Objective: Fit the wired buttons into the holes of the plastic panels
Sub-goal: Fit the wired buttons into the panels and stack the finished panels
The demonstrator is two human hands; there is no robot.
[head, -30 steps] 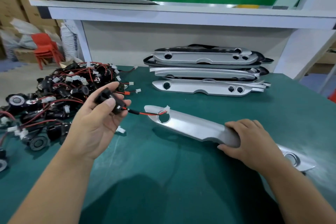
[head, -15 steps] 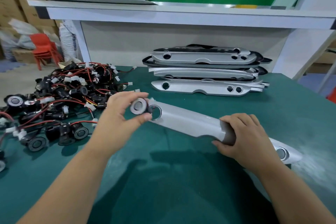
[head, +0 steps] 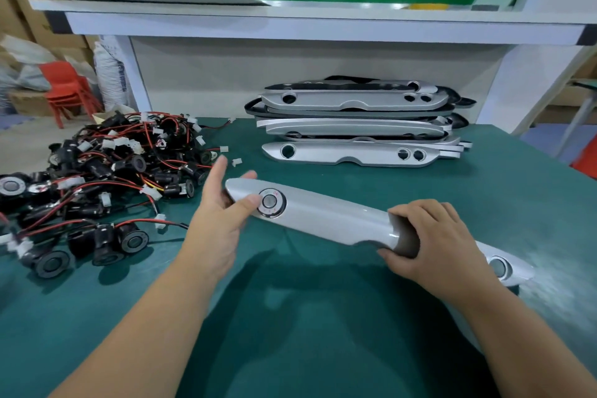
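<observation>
panel (head: 326, 213) silver | buttons (head: 106, 171) black, red-wired | table (head: 290, 317) teal

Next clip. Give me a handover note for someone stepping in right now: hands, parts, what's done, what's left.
Left hand: thumb on the front of the panel beside the button, fingers behind its left end.
Right hand: grips the panel's middle.
Done: that button sits in the left hole; the right-end hole looks filled too.
Left: the stack of panels at the back has empty holes; loose wired buttons wait in the pile on the table.
</observation>
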